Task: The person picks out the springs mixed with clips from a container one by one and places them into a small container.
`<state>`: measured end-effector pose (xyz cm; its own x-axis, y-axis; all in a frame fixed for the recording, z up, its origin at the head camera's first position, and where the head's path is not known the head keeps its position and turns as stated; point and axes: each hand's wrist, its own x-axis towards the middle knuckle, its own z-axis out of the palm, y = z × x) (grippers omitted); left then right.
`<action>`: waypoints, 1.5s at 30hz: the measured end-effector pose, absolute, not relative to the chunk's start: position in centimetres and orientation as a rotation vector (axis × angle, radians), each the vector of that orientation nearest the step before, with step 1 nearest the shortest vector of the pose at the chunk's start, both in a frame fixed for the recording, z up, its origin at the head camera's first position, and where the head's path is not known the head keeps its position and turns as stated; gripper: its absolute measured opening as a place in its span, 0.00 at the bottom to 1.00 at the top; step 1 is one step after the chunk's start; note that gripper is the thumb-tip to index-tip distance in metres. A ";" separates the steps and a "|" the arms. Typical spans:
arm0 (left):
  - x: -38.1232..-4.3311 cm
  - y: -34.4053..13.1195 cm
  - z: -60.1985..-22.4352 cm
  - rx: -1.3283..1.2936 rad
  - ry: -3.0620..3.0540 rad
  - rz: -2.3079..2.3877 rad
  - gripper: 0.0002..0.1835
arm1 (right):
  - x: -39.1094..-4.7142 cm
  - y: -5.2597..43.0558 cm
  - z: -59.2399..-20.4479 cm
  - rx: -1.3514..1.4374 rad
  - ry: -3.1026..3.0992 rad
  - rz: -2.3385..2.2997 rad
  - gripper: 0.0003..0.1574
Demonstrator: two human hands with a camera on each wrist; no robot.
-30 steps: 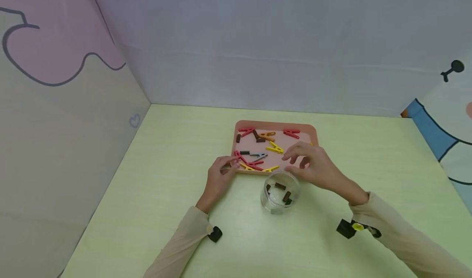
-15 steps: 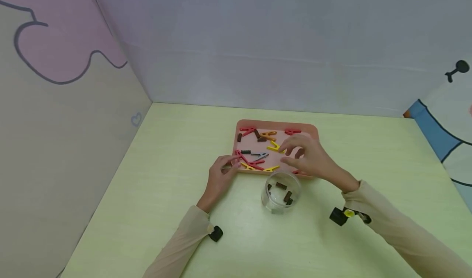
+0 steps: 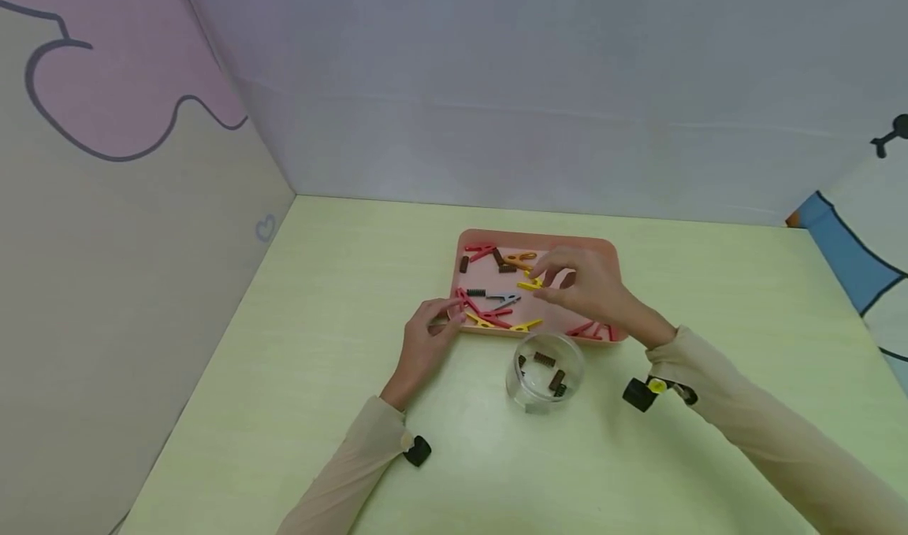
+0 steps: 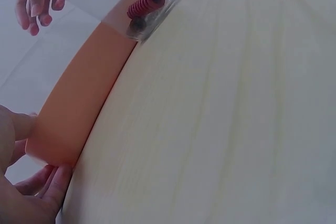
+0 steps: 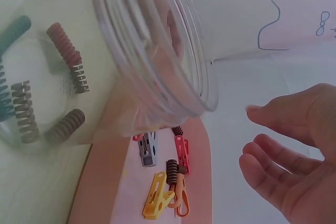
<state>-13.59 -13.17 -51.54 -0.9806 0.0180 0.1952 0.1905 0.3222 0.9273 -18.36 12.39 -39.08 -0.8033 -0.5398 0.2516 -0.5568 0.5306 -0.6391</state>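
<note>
Gripping a front corner of one tray (image 3: 511,238), the left hand (image 3: 426,347) has thumb and fingers around its smooth, salmon-pink wall. The right hand (image 3: 590,287) hangs over the tray, grasping nothing, thumb and fingers apart near one of three V-shaped yellow clips (image 3: 528,286). Also inside are one grey clip (image 3: 504,298), one orange clip (image 3: 516,260) and at least four red clips (image 3: 481,251); the overlap near the tray's front right corner keeps their exact count unclear. Four tightly coiled springs (image 3: 507,269) lie among them. Just in front of the tray, one transparent, round jar (image 3: 529,398) with a ridged rim holds at least four more springs. Faint streaks run along the pale, yellowish surface (image 3: 362,283).
</note>
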 end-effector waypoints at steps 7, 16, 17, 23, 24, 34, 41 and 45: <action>-13.4 -13.1 -51.8 -0.209 -2.403 -1.767 0.18 | -18.9 12.3 -39.6 0.918 -2.797 1.126 0.14; -12.9 -13.3 -51.7 -0.186 -2.458 -1.710 0.19 | -19.8 11.6 -40.2 0.870 -2.904 1.106 0.13; -12.9 -13.3 -51.7 -0.185 -2.460 -1.708 0.19 | -20.0 11.5 -40.3 0.874 -2.910 1.114 0.13; -12.8 -13.3 -51.4 -0.166 -2.468 -1.711 0.19 | -20.8 10.8 -41.0 0.960 -2.893 1.153 0.11; -12.8 -13.3 -51.4 -0.164 -2.467 -1.715 0.19 | -21.0 10.6 -41.1 0.982 -2.887 1.152 0.11; -12.8 -13.4 -51.5 -0.172 -2.405 -1.800 0.21 | -22.6 9.2 -42.9 1.133 -2.839 1.151 0.09; -12.9 -13.5 -51.2 -0.147 -2.448 -1.770 0.20 | -23.5 8.3 -43.3 1.232 -2.830 1.083 0.07; -12.9 -13.5 -51.1 -0.136 -2.468 -1.759 0.20 | -24.0 7.7 -43.4 1.270 -2.870 1.041 0.05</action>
<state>-12.93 -13.50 -51.11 -0.9902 0.0100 0.1393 0.1350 0.3253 0.9359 -24.04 7.71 -43.45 -0.6935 -0.7137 0.0981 -0.6106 0.5101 -0.6057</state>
